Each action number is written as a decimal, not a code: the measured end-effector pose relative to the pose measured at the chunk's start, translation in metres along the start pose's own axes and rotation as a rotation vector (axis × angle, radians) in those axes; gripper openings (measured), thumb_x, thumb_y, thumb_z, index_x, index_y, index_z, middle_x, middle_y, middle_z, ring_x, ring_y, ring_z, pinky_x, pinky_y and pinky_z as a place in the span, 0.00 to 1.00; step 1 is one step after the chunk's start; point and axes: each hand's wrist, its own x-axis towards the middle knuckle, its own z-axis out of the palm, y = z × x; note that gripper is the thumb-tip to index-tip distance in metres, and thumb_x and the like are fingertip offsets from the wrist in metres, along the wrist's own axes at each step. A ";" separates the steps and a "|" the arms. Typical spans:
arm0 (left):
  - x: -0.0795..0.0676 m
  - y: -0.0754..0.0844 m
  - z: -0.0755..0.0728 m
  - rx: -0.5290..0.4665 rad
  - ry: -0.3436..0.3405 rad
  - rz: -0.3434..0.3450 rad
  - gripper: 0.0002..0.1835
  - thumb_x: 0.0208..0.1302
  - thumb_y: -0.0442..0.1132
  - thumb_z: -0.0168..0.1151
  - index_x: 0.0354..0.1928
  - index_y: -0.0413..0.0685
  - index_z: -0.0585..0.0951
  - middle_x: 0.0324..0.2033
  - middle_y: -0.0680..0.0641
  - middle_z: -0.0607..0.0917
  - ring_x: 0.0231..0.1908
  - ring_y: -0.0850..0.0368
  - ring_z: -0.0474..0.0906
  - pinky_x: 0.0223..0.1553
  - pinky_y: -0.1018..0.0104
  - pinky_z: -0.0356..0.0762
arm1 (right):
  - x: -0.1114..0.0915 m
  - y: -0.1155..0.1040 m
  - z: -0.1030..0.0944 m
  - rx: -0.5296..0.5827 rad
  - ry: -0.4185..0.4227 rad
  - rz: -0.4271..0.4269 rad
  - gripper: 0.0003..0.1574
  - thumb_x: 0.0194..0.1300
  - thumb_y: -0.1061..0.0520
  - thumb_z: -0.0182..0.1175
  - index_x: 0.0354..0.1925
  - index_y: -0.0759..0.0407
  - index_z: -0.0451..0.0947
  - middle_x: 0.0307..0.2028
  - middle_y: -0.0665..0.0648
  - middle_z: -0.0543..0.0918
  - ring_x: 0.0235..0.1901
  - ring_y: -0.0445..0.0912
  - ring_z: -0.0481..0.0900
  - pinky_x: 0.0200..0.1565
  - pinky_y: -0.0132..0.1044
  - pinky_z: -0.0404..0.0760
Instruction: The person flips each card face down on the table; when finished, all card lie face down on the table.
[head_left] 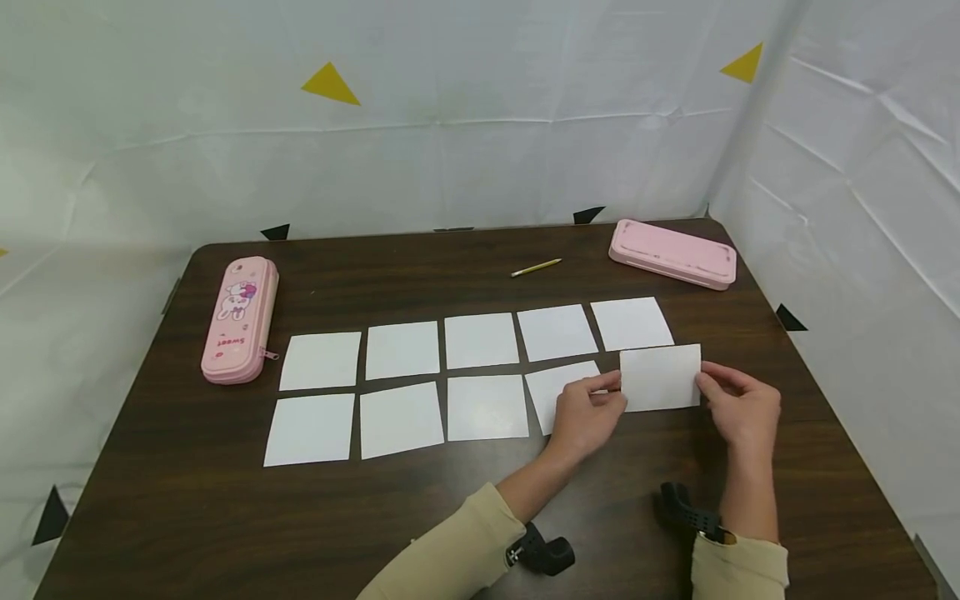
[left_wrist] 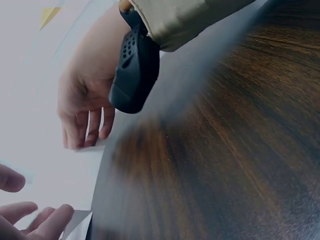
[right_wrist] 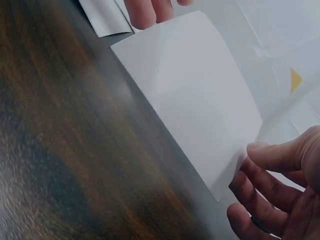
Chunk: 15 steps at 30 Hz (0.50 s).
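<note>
A white card [head_left: 660, 379] is lifted at the right end of the front row, partly overlapping the card behind it. My right hand [head_left: 742, 408] pinches its right edge; in the right wrist view the thumb [right_wrist: 272, 155] lies at the card's corner with fingers curled below. My left hand [head_left: 588, 417] is at the card's left edge, over a neighbouring card [head_left: 551, 392]. Its fingertips [right_wrist: 140, 15] meet that edge, and in the left wrist view the thumb [left_wrist: 10, 179] stands apart from the fingers. The card's underside is hidden.
Two rows of white cards, including one at the back left [head_left: 320, 361], lie on the dark wooden table [head_left: 225, 533]. A pink pencil case [head_left: 238, 321] is at left, another pink case [head_left: 673, 254] at back right. A yellow pencil [head_left: 536, 267] lies behind the cards.
</note>
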 end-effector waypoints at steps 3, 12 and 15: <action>0.000 0.000 0.001 0.014 -0.026 -0.034 0.19 0.62 0.34 0.59 0.55 0.42 0.83 0.47 0.49 0.86 0.45 0.65 0.83 0.42 0.72 0.79 | -0.001 -0.001 0.003 -0.041 -0.003 -0.005 0.23 0.69 0.47 0.60 0.57 0.56 0.81 0.58 0.58 0.80 0.53 0.49 0.77 0.46 0.36 0.79; -0.002 0.000 0.000 0.034 -0.080 -0.095 0.22 0.60 0.35 0.60 0.57 0.41 0.81 0.51 0.46 0.85 0.46 0.64 0.82 0.43 0.71 0.78 | -0.006 0.000 0.008 -0.112 -0.032 -0.035 0.24 0.71 0.48 0.57 0.59 0.58 0.80 0.55 0.63 0.81 0.59 0.58 0.74 0.56 0.53 0.71; -0.003 0.000 0.000 0.038 -0.102 -0.100 0.22 0.60 0.36 0.60 0.58 0.43 0.81 0.52 0.46 0.85 0.49 0.62 0.82 0.45 0.70 0.77 | -0.007 0.000 0.008 -0.125 -0.031 -0.041 0.24 0.71 0.48 0.57 0.58 0.59 0.80 0.54 0.64 0.81 0.60 0.60 0.73 0.57 0.57 0.67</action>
